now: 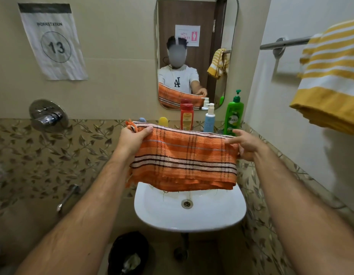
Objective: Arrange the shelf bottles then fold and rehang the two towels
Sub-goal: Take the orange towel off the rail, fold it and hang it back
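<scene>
- Hanging folded over the sink (190, 221): orange towel (184, 159), plaid, dark and white stripes, frayed corner.
- Left hand (132, 138) grips the top-left corner.
- Right hand (246, 143) pinches the top-right edge.

Hanging on the beige wall at upper left: a creased paper sign (53, 42) reading WORKSTATION 13, with a chrome tap handle (47, 115) sticking out below it, just above the leaf-patterned tiles (43, 155). Standing tall in the middle, a rounded mirror (196, 52) reflecting a brown door with a pink-and-white notice. Sitting under that, a white basin (190, 211) with a metal drain (186, 203), and lying on the floor beneath, a dark bin (128, 253) holding crumpled rubbish.
</scene>
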Demonstrator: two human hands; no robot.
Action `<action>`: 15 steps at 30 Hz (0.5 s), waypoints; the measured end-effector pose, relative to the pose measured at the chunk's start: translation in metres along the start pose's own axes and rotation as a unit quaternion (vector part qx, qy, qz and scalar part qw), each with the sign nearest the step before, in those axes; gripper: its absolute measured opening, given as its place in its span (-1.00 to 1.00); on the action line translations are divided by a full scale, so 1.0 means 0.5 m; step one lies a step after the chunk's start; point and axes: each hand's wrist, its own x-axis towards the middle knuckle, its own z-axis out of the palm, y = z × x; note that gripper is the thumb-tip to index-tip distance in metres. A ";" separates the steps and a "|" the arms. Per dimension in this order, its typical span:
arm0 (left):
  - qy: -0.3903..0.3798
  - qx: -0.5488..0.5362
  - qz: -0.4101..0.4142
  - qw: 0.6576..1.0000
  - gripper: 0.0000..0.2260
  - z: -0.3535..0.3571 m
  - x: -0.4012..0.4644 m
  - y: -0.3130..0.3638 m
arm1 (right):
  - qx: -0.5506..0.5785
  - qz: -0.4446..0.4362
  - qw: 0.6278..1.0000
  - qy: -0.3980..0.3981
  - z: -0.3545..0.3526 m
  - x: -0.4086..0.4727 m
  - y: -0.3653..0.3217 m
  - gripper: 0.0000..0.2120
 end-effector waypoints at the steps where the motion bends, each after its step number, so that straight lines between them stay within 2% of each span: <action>1: 0.005 -0.002 0.000 1.000 -0.93 -0.008 0.002 0.002 | -0.043 -0.008 0.999 -0.006 0.000 0.001 0.004 -0.19; 3: 0.009 0.004 -0.004 1.000 -0.89 -0.028 0.006 0.003 | -0.159 -0.047 0.986 0.028 0.005 0.005 0.009 -0.22; 7: 0.004 0.038 0.002 0.999 -0.83 -0.054 0.012 -0.005 | -0.324 -0.141 0.927 0.130 0.036 0.004 0.006 -0.35; 11: 0.013 0.023 0.009 1.000 -0.86 -0.056 -0.005 -0.012 | -0.409 -0.186 0.864 0.227 0.072 0.001 -0.006 -0.58; 15: 0.011 -0.006 0.049 0.999 -0.86 -0.089 -0.012 -0.025 | -0.437 -0.280 0.803 0.293 0.085 -0.010 -0.034 -0.69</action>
